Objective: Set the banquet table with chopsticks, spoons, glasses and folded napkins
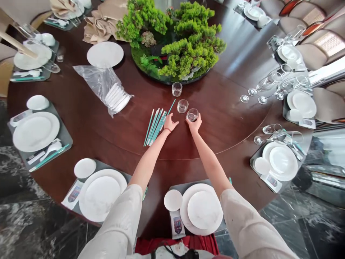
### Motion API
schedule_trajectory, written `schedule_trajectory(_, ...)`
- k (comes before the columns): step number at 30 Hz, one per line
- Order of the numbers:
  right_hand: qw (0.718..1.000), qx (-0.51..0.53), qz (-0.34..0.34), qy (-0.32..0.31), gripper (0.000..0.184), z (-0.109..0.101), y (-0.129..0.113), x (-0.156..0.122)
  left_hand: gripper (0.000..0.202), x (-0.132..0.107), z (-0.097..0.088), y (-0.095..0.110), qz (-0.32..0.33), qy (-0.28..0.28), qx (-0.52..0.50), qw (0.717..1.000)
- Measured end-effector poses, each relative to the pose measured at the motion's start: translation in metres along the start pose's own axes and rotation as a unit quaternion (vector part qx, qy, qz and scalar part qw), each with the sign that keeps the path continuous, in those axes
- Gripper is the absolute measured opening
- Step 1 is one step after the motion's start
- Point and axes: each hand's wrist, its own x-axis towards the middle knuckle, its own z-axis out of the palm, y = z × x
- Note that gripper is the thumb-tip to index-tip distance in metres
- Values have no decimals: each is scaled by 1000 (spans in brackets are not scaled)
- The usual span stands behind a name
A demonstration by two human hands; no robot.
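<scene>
My right hand [194, 124] is wrapped round the side of a small clear glass tumbler [192, 114] on the dark wooden table. Two more tumblers, a nearer one [182, 105] and a farther one [177, 89], stand beyond it in a slanting row. My left hand [170, 123] is spread, thumb apart from the fingers, at the right edge of a fanned pile of teal-wrapped chopsticks [155, 126]. One teal stick [171, 105] pokes out past its fingertips; whether the hand touches it, I cannot tell.
A green miniature tree arrangement [185, 46] fills the table's middle. Left of it lie a plastic bag of white dishes [115, 97], a white plate [105, 54] and beige cloth [105, 21]. Place settings with white plates [203, 210] ring the edge. Stemmed glasses [269, 82] lie at right.
</scene>
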Motion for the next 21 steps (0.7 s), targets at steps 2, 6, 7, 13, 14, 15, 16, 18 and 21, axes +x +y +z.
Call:
schedule_trajectory(2, 999, 17, -41, -13, 82, -14, 16, -27, 90, 32, 6, 6, 12, 33, -8, 999)
schedule_trajectory(6, 989, 42, -108, -86, 70, -70, 63, -104, 100, 75, 18, 23, -6, 49, 8, 999)
schedule_trajectory(7, 986, 42, -117, -107, 69, -86, 76, -124, 95, 78, 20, 26, -23, 51, 17, 998)
schedule_trajectory(13, 981, 26, -87, -172, 71, -174, 152, -210, 74, 36, 12, 18, -61, 103, 33, 992)
schedule_trajectory(14, 982, 22, -75, -174, 72, -184, 163, -216, 74, 21, 9, 15, -59, 103, 31, 992)
schedule_trajectory(15, 982, 16, -64, -176, 71, -193, 173, -220, 74, 6, 6, 11, -56, 101, 30, 993)
schedule_trajectory(16, 982, 10, -55, -180, 70, -201, 183, -222, 76, -10, 2, 9, -54, 99, 30, 993)
schedule_trajectory(18, 980, -3, -43, -196, 71, -213, 201, -222, 79, -42, -4, 4, -62, 107, 35, 992)
schedule_trajectory(21, 972, -12, -41, -231, 77, -219, 221, -217, 81, -87, -14, -1, -83, 129, 36, 987)
